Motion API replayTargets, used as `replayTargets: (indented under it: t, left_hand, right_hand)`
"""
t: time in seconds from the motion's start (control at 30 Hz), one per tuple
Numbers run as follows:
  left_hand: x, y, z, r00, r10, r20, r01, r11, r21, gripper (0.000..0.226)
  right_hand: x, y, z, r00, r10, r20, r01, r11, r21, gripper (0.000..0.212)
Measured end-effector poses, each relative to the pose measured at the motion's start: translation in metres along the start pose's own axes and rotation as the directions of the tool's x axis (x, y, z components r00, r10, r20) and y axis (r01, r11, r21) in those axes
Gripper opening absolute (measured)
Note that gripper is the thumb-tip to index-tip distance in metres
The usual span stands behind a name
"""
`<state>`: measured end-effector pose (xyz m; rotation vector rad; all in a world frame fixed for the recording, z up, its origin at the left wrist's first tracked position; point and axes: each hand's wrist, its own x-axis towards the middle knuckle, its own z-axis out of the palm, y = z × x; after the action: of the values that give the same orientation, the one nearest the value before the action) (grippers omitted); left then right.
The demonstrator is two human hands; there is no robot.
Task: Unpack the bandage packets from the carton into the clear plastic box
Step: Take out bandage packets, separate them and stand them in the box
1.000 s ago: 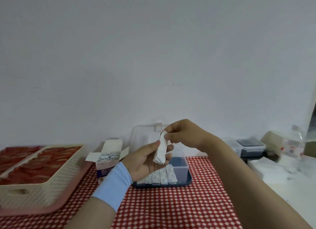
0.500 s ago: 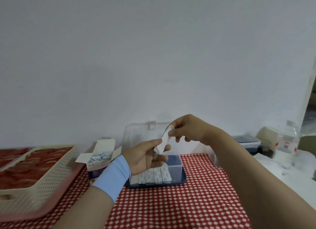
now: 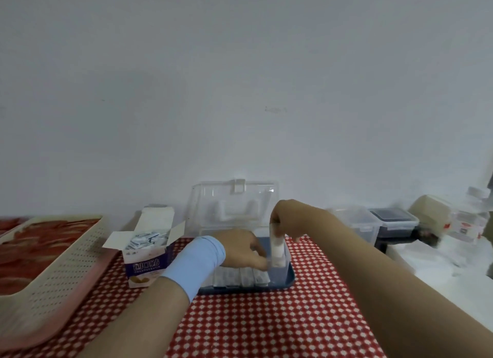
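Several packets [image 3: 240,276] stood in the clear plastic box [image 3: 287,261]. The right hand [image 3: 290,218] pinched another in, the left hand [image 3: 240,247] straight-fingered. The carton [image 3: 145,261] at nine o'clock held more.

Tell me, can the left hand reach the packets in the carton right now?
Probably yes. The carton stands open just left of the left hand, flaps spread, packets showing on top, nothing between them. That hand seems to hold nothing.

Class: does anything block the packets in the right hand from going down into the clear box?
Nothing visible. The lid stands open; the packets, pinched by the right hand, are partly inside the clear box. The left hand lies beside them, not visibly underneath.
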<state>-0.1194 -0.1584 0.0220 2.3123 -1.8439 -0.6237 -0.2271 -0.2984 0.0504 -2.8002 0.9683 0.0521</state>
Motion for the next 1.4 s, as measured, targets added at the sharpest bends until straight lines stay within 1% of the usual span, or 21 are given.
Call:
replayTargets:
  t: [0.03, 0.07, 0.17, 0.23, 0.33, 0.43, 0.53, 0.6, 0.67, 0.83, 0.9, 0.97, 1.03, 1.13, 1.23, 1.4]
  left_hand:
    - [0.001, -0.002, 0.002, 1.000, -0.007, 0.020, 0.006, 0.999, 0.044, 0.067]
    - [0.002, -0.004, 0.003, 0.999, -0.021, 0.034, 0.019, 0.998, 0.066, 0.065]
    - [0.007, -0.010, 0.009, 0.997, -0.042, 0.069, 0.039, 0.999, 0.031, 0.051]
    - [0.010, -0.013, 0.013, 0.997, -0.039, 0.068, 0.037, 0.999, 0.034, 0.048]
    - [0.017, -0.019, 0.020, 0.998, -0.030, 0.046, 0.028, 0.999, 0.029, 0.040]
    - [0.024, -0.025, 0.028, 0.999, -0.031, 0.042, 0.029, 0.999, 0.041, 0.036]
    - [0.027, -0.026, 0.032, 0.999, -0.039, 0.029, 0.036, 0.996, 0.078, 0.033]
    - [0.027, -0.026, 0.033, 1.000, -0.022, 0.019, 0.020, 0.995, 0.094, 0.037]
    - [0.027, -0.025, 0.032, 1.000, -0.013, 0.029, 0.010, 0.995, 0.104, 0.035]
    - [0.030, -0.026, 0.034, 0.999, -0.030, 0.040, 0.026, 0.995, 0.099, 0.029]
    - [0.032, -0.027, 0.035, 0.999, -0.031, 0.043, 0.027, 0.995, 0.095, 0.029]
    - [0.032, -0.027, 0.035, 0.998, -0.033, 0.044, 0.029, 0.995, 0.096, 0.035]
    - [0.032, -0.026, 0.034, 0.998, -0.030, 0.046, 0.025, 0.994, 0.109, 0.038]
    - [0.030, -0.025, 0.033, 0.998, -0.023, 0.052, 0.016, 0.991, 0.130, 0.035]
    - [0.030, -0.025, 0.034, 0.998, -0.025, 0.054, 0.017, 0.990, 0.141, 0.029]
    - [0.028, -0.022, 0.035, 0.999, -0.028, 0.035, 0.023, 0.991, 0.135, 0.036]
  right_hand:
    - [0.003, -0.003, 0.004, 1.000, 0.004, 0.030, -0.003, 1.000, -0.013, 0.016]
    - [0.006, -0.006, 0.008, 0.999, 0.009, 0.042, -0.008, 0.999, -0.034, 0.017]
    - [0.014, -0.012, 0.024, 0.999, 0.029, 0.045, -0.021, 0.987, -0.158, 0.020]
    - [0.017, -0.014, 0.033, 0.998, 0.042, 0.055, -0.029, 0.976, -0.217, 0.020]
    - [0.019, -0.015, 0.045, 0.999, 0.035, 0.018, -0.028, 0.948, -0.316, 0.017]
    - [0.019, -0.018, 0.053, 0.995, 0.087, -0.051, -0.100, 0.910, -0.402, 0.012]
    - [0.016, -0.020, 0.057, 0.987, 0.156, -0.038, -0.159, 0.922, -0.353, 0.010]
    - [0.014, -0.020, 0.057, 0.986, 0.167, -0.024, -0.167, 0.940, -0.297, 0.011]
    - [0.015, -0.020, 0.057, 0.985, 0.170, -0.016, -0.168, 0.949, -0.268, 0.012]
    - [0.023, -0.023, 0.060, 0.982, 0.191, 0.003, -0.179, 0.925, -0.337, 0.017]
    - [0.023, -0.024, 0.060, 0.982, 0.191, 0.005, -0.176, 0.913, -0.367, 0.028]
    - [0.022, -0.026, 0.060, 0.984, 0.180, -0.001, -0.166, 0.903, -0.395, 0.036]
    - [0.021, -0.027, 0.060, 0.986, 0.166, -0.022, -0.160, 0.894, -0.418, 0.037]
    - [0.020, -0.028, 0.060, 0.987, 0.158, -0.036, -0.158, 0.881, -0.445, 0.036]
    - [0.018, -0.027, 0.059, 0.986, 0.162, -0.042, -0.163, 0.874, -0.458, 0.037]
    - [0.016, -0.027, 0.059, 0.982, 0.188, -0.021, -0.179, 0.890, -0.420, 0.046]
